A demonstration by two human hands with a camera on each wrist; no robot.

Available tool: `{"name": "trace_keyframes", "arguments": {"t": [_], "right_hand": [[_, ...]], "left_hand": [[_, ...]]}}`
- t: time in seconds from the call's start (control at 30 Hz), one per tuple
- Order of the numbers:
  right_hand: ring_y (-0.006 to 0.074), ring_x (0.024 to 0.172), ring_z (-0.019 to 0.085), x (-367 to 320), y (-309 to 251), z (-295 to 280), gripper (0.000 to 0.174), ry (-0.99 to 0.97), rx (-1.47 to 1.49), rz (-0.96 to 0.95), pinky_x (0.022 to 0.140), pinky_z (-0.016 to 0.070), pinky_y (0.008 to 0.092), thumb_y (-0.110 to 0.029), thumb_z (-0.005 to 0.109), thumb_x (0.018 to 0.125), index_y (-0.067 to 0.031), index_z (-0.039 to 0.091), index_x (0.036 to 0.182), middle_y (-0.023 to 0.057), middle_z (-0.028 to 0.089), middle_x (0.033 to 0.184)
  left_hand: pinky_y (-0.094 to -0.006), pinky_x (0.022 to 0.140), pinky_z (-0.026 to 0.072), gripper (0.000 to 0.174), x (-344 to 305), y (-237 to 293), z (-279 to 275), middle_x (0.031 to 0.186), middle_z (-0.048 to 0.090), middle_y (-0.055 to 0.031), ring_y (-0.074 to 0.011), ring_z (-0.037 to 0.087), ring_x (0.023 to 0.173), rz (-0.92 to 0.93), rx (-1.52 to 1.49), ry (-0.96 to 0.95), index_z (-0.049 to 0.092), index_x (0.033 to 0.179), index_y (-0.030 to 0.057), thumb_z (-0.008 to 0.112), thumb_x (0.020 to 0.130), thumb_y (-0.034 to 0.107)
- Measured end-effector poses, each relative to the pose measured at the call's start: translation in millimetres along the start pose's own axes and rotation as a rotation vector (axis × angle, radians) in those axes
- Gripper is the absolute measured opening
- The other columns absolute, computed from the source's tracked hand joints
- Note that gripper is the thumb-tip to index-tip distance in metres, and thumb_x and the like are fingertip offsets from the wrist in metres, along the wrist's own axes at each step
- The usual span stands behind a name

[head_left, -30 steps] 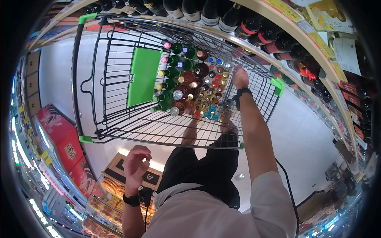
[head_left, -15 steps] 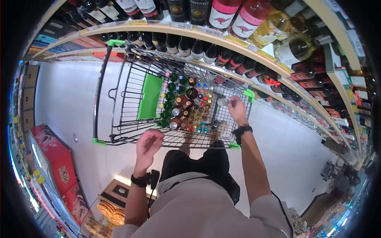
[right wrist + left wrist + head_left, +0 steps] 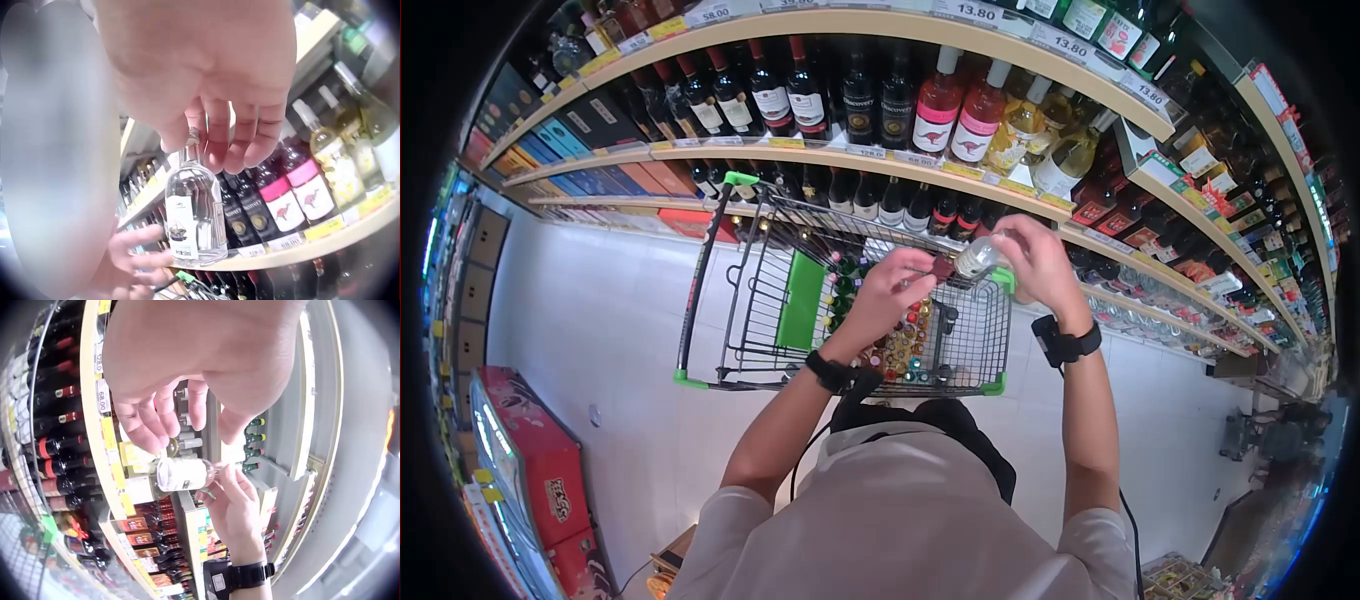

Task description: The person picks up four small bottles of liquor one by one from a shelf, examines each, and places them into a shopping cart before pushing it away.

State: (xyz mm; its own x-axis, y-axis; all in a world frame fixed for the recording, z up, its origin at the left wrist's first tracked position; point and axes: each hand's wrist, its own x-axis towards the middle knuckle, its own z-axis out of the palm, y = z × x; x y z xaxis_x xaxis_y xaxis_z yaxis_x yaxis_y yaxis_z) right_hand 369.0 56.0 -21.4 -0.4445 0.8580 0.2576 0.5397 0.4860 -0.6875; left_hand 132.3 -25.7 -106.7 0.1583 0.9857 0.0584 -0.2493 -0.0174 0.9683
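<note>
A small clear glass bottle (image 3: 195,212) with a white label showing a ship is held up by its neck. My right hand (image 3: 1040,265) pinches that neck between thumb and fingers; in the right wrist view the bottle hangs upright below them. Facing the bottle's base, my left hand (image 3: 890,295) has its fingers loosely bent around nothing, with fingertips (image 3: 150,440) close to the glass in the left wrist view. Both hands are above the shopping cart (image 3: 805,300), which holds green, brown and small bottles (image 3: 900,345) packed together toward its handle end.
Wine shelves (image 3: 840,152) curve across the front, with pink-labelled bottles (image 3: 940,110) and dark wine bottles (image 3: 775,100) standing along them. More stocked shelves (image 3: 1180,190) run down the right. A red display case (image 3: 550,480) stands at the left on the pale floor (image 3: 640,280).
My right hand has come up from inside the cart with the clear bottle. My left hand has moved up and right to face it, and the view has tilted up toward the shelves.
</note>
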Motion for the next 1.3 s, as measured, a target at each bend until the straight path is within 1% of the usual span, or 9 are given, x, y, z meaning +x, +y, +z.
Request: {"name": "trace_keyframes", "arguments": {"t": [0.13,0.17,0.23,0.27,0.4,0.63,0.9,1.07,1.3], "right_hand": [[0.0145,0.065,0.061,12.6,-50.2,-21.8,0.018,0.012,0.105,-0.017,0.06,0.0484,0.0295,-0.017,0.062,0.095,-0.0005,0.063,0.104,0.0079,0.063,0.08],[0.0116,0.064,0.061,15.5,-69.3,-29.2,0.018,-0.009,0.135,0.047,0.059,0.0484,0.0284,-0.016,0.061,0.096,-0.0002,0.063,0.104,0.006,0.064,0.079],[0.0081,0.067,0.059,26.3,-75.1,-33.7,0.017,0.053,0.197,-0.064,0.058,0.048,0.0272,-0.016,0.06,0.097,-0.0007,0.063,0.105,0.0047,0.064,0.079],[0.0059,0.072,0.058,31.7,-82.0,-36.0,0.019,0.094,0.2,-0.111,0.062,0.0478,0.0253,-0.016,0.059,0.098,-0.0006,0.064,0.107,0.0036,0.065,0.083],[0.0061,0.079,0.058,54.0,-117.2,-50.4,0.022,0.123,0.36,-0.238,0.069,0.0473,0.0229,-0.016,0.058,0.099,0.0,0.065,0.112,0.0009,0.067,0.091],[0.0083,0.09,0.065,82.0,-148.6,-62.3,0.032,-0.004,0.498,-0.317,0.071,0.0488,0.022,-0.019,0.054,0.101,-0.0037,0.059,0.129,0.0069,0.071,0.102],[0.0144,0.088,0.069,92.4,-174.9,-66.4,0.03,-0.044,0.634,-0.329,0.077,0.0548,0.0274,-0.019,0.054,0.102,-0.0003,0.059,0.125,0.0131,0.072,0.095],[0.0152,0.088,0.07,88.2,-186.6,-66.8,0.031,-0.02,0.602,-0.36,0.079,0.0559,0.0282,-0.019,0.055,0.101,0.0003,0.059,0.125,0.0151,0.072,0.096],[0.0122,0.088,0.068,88.3,-183.3,-60.9,0.032,-0.019,0.583,-0.388,0.076,0.0554,0.0265,-0.019,0.054,0.102,-0.0012,0.058,0.129,0.0129,0.072,0.1]], "left_hand": [[-0.0342,0.089,0.0518,0.037,24.9,29.7,9.6,0.126,0.057,-0.0115,-0.0194,0.062,0.105,-0.139,-0.283,-0.125,0.045,0.136,0.0018,0.052,0.103,0.016],[-0.034,0.089,0.0524,0.038,25.2,36.7,12.6,0.126,0.057,-0.0118,-0.0199,0.062,0.105,-0.114,-0.367,-0.168,0.044,0.137,0.0013,0.05,0.104,0.017],[-0.0337,0.088,0.0538,0.04,23.0,60.7,22.9,0.125,0.056,-0.0126,-0.021,0.063,0.104,-0.069,-0.537,-0.262,0.041,0.14,0.0002,0.047,0.105,0.019],[-0.0347,0.088,0.0542,0.039,23.1,69.7,27.0,0.123,0.057,-0.0143,-0.021,0.063,0.103,-0.019,-0.54,-0.245,0.039,0.139,-0.0021,0.047,0.105,0.013],[-0.0384,0.09,0.0528,0.036,26.7,96.5,35.1,0.117,0.062,-0.0153,-0.023,0.064,0.103,0.175,-0.555,-0.193,0.041,0.132,-0.0015,0.055,0.1,0.008],[-0.0277,0.08,0.0551,0.04,24.6,145.9,51.0,0.116,0.061,-0.0167,-0.0159,0.064,0.098,0.398,-0.275,0.167,0.046,0.121,-0.0012,0.07,0.089,0.0],[-0.0264,0.082,0.056,0.041,21.8,172.0,40.8,0.104,0.069,-0.0144,-0.014,0.066,0.092,0.443,-0.18,0.09,0.05,0.114,-0.0011,0.078,0.084,0.004],[-0.0286,0.085,0.055,0.063,17.6,180.9,45.8,0.122,0.059,-0.0131,-0.0177,0.063,0.104,0.65,-0.136,0.107,0.045,0.127,-0.002,0.082,0.076,-0.002],[-0.0284,0.085,0.0546,0.063,12.2,179.3,45.6,0.122,0.06,-0.013,-0.0174,0.064,0.104,0.652,-0.135,0.136,0.046,0.128,-0.0019,0.081,0.076,-0.004]]}}
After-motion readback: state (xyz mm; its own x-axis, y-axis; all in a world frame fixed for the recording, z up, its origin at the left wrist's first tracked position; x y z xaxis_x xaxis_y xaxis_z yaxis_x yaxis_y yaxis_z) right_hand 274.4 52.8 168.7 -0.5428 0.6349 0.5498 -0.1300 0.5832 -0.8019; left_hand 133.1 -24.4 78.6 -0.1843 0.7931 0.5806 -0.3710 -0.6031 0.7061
